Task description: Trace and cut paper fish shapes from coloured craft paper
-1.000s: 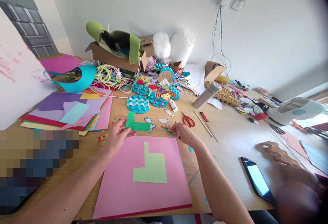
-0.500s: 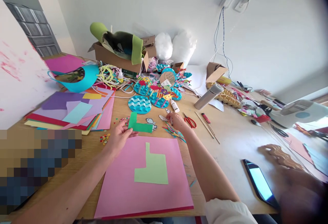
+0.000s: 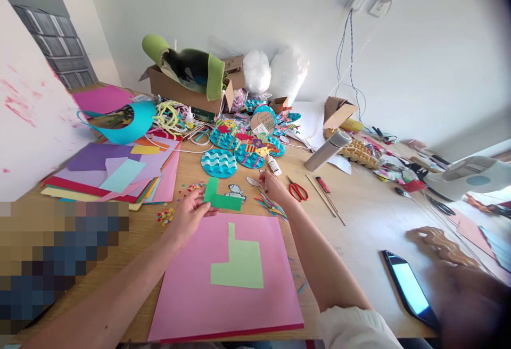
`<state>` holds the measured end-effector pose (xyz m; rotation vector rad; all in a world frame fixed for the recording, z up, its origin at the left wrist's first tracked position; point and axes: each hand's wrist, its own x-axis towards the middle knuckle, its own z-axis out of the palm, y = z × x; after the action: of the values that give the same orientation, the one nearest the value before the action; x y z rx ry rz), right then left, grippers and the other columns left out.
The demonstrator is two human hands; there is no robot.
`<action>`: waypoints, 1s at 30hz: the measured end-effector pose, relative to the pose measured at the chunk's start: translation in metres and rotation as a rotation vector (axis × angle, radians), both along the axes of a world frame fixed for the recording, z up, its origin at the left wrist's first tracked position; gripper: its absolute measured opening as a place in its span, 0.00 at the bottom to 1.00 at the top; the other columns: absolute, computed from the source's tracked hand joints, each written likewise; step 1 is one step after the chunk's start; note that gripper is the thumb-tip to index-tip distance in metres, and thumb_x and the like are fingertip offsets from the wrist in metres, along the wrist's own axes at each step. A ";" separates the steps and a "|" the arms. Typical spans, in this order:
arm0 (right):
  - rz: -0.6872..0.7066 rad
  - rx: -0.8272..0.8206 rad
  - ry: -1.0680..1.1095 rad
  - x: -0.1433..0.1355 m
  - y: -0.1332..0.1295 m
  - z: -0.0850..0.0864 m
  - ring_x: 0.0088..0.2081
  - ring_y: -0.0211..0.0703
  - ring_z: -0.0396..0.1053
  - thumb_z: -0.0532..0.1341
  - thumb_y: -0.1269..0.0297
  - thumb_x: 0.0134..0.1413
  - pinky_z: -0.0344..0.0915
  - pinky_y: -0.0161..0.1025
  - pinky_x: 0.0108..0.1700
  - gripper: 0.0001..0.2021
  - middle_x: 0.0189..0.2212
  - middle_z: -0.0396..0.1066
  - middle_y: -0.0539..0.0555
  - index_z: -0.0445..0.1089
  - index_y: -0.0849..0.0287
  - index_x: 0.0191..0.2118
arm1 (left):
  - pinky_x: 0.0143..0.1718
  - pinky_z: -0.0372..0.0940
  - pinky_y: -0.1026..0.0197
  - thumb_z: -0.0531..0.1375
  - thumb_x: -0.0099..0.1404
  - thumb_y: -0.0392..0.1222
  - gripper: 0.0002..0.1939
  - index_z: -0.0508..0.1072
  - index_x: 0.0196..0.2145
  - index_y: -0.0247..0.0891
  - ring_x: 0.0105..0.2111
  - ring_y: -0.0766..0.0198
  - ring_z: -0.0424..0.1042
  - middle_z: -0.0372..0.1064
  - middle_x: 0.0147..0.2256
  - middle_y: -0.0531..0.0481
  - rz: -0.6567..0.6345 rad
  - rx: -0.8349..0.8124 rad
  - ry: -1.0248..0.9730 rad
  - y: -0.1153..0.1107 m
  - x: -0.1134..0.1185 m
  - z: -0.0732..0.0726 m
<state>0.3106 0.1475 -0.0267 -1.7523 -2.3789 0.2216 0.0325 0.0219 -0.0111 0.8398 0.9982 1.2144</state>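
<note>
My left hand [image 3: 191,215] pinches an L-shaped piece of green paper [image 3: 223,201] between thumb and fingers, above the far edge of a pink sheet [image 3: 186,290]. On that sheet lies a pale green stepped paper shape [image 3: 241,264]. My right hand [image 3: 275,185] reaches past the sheet with its fingertips drawn together beside small fish cutouts [image 3: 252,181]; what is between them is too small to make out. Thin coloured paper strips [image 3: 270,204] lie just below that hand. A grey-and-white fish cutout [image 3: 235,191] rests behind the green paper.
Red-handled scissors [image 3: 298,189], a white glue bottle [image 3: 273,165], wooden sticks [image 3: 325,200] and a grey flask [image 3: 328,150] stand or lie to the right. Coloured paper [image 3: 91,179] is stacked at left. A phone [image 3: 409,288] lies near the right front. Blue wavy discs [image 3: 219,163] lie behind.
The view has shifted slightly. Both hands keep nearly the same places, the left still with the green paper and the right still by the fish cutouts.
</note>
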 end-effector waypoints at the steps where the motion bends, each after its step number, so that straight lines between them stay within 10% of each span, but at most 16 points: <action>1: -0.001 0.000 -0.003 -0.002 0.001 0.002 0.41 0.46 0.69 0.55 0.77 0.52 0.61 0.37 0.41 0.11 0.38 0.72 0.58 0.66 0.62 0.42 | 0.43 0.72 0.50 0.66 0.51 0.44 0.28 0.67 0.49 0.33 0.34 0.55 0.79 0.77 0.35 0.47 -0.002 0.002 -0.001 0.000 0.000 0.000; 12: 0.056 -0.107 -0.022 -0.004 -0.026 0.012 0.35 0.43 0.70 0.59 0.82 0.42 0.60 0.34 0.35 0.14 0.32 0.73 0.54 0.69 0.60 0.36 | 0.44 0.72 0.49 0.67 0.51 0.43 0.29 0.67 0.50 0.33 0.33 0.55 0.79 0.78 0.34 0.47 0.017 -0.029 0.023 0.002 -0.002 -0.003; 17: 0.032 -0.058 -0.003 -0.007 -0.023 0.019 0.39 0.45 0.70 0.58 0.75 0.53 0.61 0.36 0.38 0.09 0.36 0.73 0.56 0.69 0.60 0.40 | 0.43 0.73 0.50 0.67 0.51 0.44 0.28 0.69 0.48 0.34 0.34 0.55 0.79 0.78 0.35 0.46 0.016 -0.010 0.017 0.002 -0.001 -0.003; 30: -0.014 0.028 0.034 -0.022 -0.004 -0.002 0.43 0.48 0.67 0.61 0.71 0.54 0.59 0.40 0.45 0.05 0.38 0.71 0.59 0.68 0.60 0.39 | 0.42 0.73 0.49 0.67 0.51 0.44 0.25 0.69 0.46 0.34 0.34 0.53 0.79 0.77 0.34 0.46 0.007 -0.013 -0.005 0.002 0.000 -0.002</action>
<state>0.2885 0.1435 -0.0283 -1.7380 -2.3341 0.2126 0.0323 0.0242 -0.0131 0.8236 1.0043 1.2145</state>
